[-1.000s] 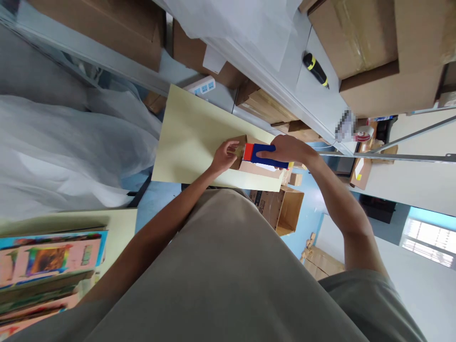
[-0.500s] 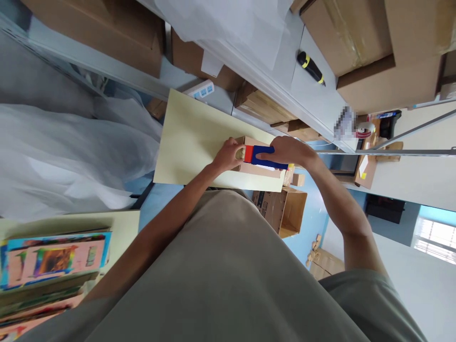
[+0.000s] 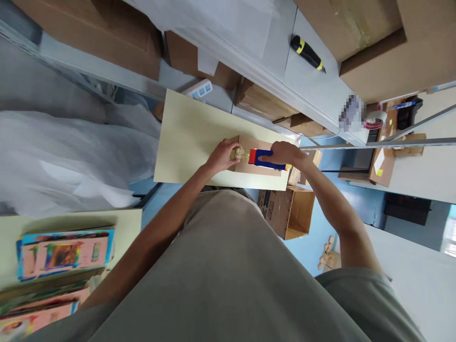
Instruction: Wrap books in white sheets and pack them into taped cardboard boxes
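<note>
My right hand (image 3: 285,154) is closed round a narrow blue item with a red end (image 3: 269,159), perhaps a small box, with its thumb along the top. My left hand (image 3: 223,156) grips a clear, yellowish piece (image 3: 242,153) between thumb and fingers. The clear piece reaches from the left fingers to the red end; its exact kind I cannot make out. Both hands are above a closed brown cardboard box (image 3: 254,141), which lies on a pale yellow board (image 3: 188,137) in front of my body.
A black and yellow tool (image 3: 308,53) lies on the grey shelf (image 3: 306,90) above. An open carton (image 3: 287,209) stands on the blue floor. Colourful printed packs (image 3: 67,254) sit at lower left, and white plastic sheeting (image 3: 78,152) hangs at left. A power strip (image 3: 201,89) lies behind the board.
My left hand has drawn slightly left, away from the red end, and more of the clear yellowish piece shows between them. My right hand keeps its grip. The view has shifted slightly.
</note>
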`<state>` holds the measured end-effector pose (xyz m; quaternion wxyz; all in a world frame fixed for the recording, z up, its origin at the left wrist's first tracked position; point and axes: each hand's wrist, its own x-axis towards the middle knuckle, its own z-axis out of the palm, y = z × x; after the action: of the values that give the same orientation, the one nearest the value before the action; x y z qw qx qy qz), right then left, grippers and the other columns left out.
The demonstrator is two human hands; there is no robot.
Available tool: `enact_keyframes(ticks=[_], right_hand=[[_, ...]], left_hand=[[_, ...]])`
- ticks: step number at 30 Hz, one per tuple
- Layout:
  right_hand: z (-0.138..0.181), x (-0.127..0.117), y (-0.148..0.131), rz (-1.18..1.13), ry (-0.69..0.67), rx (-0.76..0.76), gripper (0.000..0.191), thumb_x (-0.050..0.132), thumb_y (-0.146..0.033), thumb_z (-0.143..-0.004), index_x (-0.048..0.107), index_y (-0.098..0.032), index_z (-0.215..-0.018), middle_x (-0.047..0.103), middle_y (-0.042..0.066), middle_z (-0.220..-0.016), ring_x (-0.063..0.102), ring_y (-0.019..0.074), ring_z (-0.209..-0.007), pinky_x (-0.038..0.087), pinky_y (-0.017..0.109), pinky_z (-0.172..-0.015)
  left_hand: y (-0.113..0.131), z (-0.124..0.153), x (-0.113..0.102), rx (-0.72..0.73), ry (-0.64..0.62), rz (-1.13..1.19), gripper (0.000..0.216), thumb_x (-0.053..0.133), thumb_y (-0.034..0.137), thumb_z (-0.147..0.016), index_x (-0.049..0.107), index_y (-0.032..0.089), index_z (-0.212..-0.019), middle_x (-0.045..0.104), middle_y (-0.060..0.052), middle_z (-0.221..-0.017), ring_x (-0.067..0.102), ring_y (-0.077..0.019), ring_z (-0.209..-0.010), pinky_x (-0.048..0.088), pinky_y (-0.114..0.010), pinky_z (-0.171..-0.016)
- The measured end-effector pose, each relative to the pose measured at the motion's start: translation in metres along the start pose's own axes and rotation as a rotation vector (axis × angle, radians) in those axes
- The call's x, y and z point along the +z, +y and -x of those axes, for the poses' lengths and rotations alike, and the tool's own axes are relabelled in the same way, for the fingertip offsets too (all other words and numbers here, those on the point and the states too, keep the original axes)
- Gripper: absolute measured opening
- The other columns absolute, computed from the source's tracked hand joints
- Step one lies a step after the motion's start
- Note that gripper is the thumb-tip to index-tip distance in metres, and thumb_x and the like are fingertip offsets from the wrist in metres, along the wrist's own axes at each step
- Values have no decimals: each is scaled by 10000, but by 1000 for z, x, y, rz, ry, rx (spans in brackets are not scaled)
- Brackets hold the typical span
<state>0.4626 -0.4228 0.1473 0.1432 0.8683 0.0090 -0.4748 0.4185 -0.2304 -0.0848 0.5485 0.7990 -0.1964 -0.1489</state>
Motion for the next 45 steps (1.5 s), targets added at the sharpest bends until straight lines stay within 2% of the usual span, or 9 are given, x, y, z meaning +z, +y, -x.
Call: enact_keyframes(ticks=[7,12,18,24,30,35,40,42,45], right_hand=[[-27,21,17,-18,21,-82,752,615,-799,-1001,802,-99,-1200,834,236,-1055,803,356,-996,573,367,-804],[-39,31,30,-67,64,-150,773,620,-806,-993,780,-105,-1278,828,256,-1161,799,381,-1077,582,371,-842],[-56,49,47,-143,141,-282,738,679,-763,-976,748,-133,-1354,823,236,-1229,796,371,-1099,582,358,-854],[-57,59,57,-226,157,-400,560,645,-635,-1034,780,-148,-1273,822,215,-1219,792,349,-1069,571,347,-818],[-54,59,70,-280,151,-523,606,637,-696,-1022,787,-140,-1211,824,217,-1171,781,339,-1039,550,339,-779],[-34,71,146,-330,157,-519,592,634,-708,-1025,769,-160,-1205,828,166,-1024,777,301,-961,503,319,-750],[-9,104,254,-386,-43,-400,676,561,-772,-1038,754,-167,-806,760,123,-703,724,236,-652,478,334,-662],[-7,117,279,-390,-67,-354,675,566,-780,-1033,734,-178,-779,768,127,-725,716,232,-645,472,336,-649],[-17,131,290,-353,-22,-315,668,589,-812,-1005,735,-184,-831,788,144,-800,728,253,-699,461,339,-641]], left_hand=[[-2,9,10,-94,54,90,585,833,134,-845,717,273,-1402,641,-77,-1275,703,-162,-840,630,-399,-953],[4,15,22,-235,203,167,725,823,228,-881,581,269,-1564,754,-95,-1311,757,-172,-874,646,-343,-880],[29,7,53,-447,528,-66,316,698,503,-1032,790,230,-1160,835,-103,-1155,780,-222,-929,614,-351,-904],[47,4,81,-541,717,-158,372,587,494,-1090,800,211,-1203,818,-126,-1205,766,-228,-1010,591,-364,-972],[60,2,93,-555,810,-329,353,546,429,-1117,815,203,-1149,802,-115,-1143,750,-239,-1086,577,-358,-1016],[60,-2,94,-566,825,-398,310,570,387,-1106,819,203,-1113,807,-115,-1133,750,-241,-1069,575,-352,-1005],[58,-2,95,-600,837,-417,264,596,352,-1079,802,191,-1114,808,-125,-1139,754,-252,-1044,579,-352,-980],[58,-2,97,-599,829,-421,265,588,352,-1081,794,189,-1115,804,-124,-1137,752,-251,-1043,577,-351,-985],[59,-3,100,-600,821,-425,264,590,353,-1077,786,178,-1103,794,-130,-1126,747,-249,-1030,574,-350,-988]])
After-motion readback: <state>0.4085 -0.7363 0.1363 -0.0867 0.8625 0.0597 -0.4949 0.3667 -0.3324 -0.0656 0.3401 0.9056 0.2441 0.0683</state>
